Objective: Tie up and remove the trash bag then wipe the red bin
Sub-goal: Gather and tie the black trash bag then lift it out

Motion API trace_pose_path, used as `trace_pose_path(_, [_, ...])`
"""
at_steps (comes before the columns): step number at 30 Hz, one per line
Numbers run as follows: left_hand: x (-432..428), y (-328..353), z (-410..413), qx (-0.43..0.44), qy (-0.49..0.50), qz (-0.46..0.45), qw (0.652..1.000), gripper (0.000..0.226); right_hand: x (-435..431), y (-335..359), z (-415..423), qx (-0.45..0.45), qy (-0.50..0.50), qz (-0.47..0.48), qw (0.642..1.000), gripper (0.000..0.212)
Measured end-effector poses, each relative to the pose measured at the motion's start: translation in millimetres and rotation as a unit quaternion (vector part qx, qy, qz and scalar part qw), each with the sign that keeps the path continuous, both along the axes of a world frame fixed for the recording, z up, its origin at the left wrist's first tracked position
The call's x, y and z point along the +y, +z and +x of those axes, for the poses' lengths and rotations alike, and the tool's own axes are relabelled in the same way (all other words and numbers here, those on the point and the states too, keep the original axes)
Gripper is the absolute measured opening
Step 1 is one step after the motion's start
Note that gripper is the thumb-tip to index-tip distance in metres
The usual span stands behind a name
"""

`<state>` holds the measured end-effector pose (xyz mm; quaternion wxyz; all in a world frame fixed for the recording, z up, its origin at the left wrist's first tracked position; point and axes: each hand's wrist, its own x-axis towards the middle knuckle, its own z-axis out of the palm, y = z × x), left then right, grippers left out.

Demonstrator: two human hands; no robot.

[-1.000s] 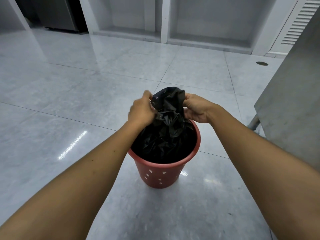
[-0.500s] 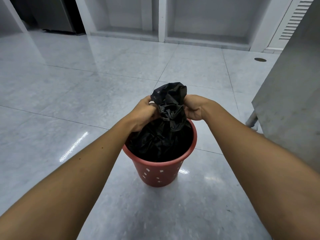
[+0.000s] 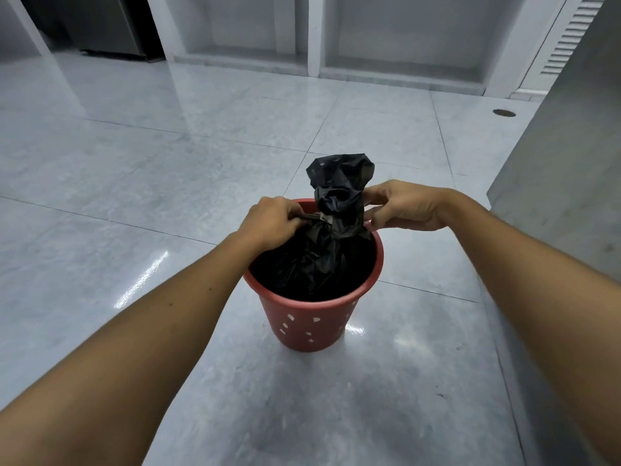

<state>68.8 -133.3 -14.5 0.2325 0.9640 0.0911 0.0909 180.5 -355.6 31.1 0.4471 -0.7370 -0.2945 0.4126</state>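
Note:
A red bin [image 3: 311,326] with small white holes stands on the tiled floor in front of me. A black trash bag [image 3: 322,260] sits inside it, its top gathered into a twisted neck that rises above the rim. My left hand [image 3: 272,223] is closed on a strand of the bag at the left of the neck. At the right of the neck, my right hand [image 3: 401,208] pinches the bag with its fingertips. The bag's body is still down in the bin.
Glossy grey floor tiles [image 3: 134,183] spread all around the bin. A grey metal cabinet [image 3: 564,169] stands close on the right. White wall recesses [image 3: 403,38] run along the back, and a small round floor drain [image 3: 504,113] lies at the far right.
My hands have moved apart, pulling sideways on the bag's neck. The gathered top now stands taller and tighter above the rim.

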Motion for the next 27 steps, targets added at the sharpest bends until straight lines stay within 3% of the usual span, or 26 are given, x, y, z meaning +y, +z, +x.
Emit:
trace_pose_path(2, [-1,1,-1,-0.015,0.007,-0.043,0.999,0.019,2,9,-5,-0.024,0.048,-0.022,0.998,0.053])
trace_pose_path(5, [2,6,-4,-0.058,-0.001,-0.168,0.984,0.020,21,16,-17,-0.200,0.049,-0.082,0.975,0.052])
trace_pose_path(8, [8,9,-3,-0.098,-0.016,-0.289,0.952,0.018,41,21,-16,-0.272,-0.029,0.016,0.962,0.028])
trace_pose_path(10, [12,19,1,-0.157,0.001,-0.366,0.917,0.018,50,31,-11,-0.247,-0.053,0.101,0.962,0.008])
trace_pose_path(12, [12,31,6,-0.212,0.015,-0.400,0.891,0.017,56,41,-9,-0.225,-0.073,0.162,0.958,0.007])
trace_pose_path(15, [12,38,9,-0.240,-0.006,-0.404,0.883,0.022,63,44,-4,-0.196,-0.110,0.218,0.950,0.006])
trace_pose_path(19, [12,75,-1,-0.214,-0.012,-0.378,0.900,0.021,62,77,-10,-0.149,-0.167,0.196,0.955,0.007])
trace_pose_path(25, [13,213,-4,-0.186,0.058,-0.360,0.913,0.017,73,228,-4,-0.115,-0.158,0.132,0.972,0.009])
trace_pose_path(27, [10,268,-9,-0.198,0.112,-0.298,0.927,0.013,86,297,-4,-0.115,-0.140,0.128,0.975,0.010])
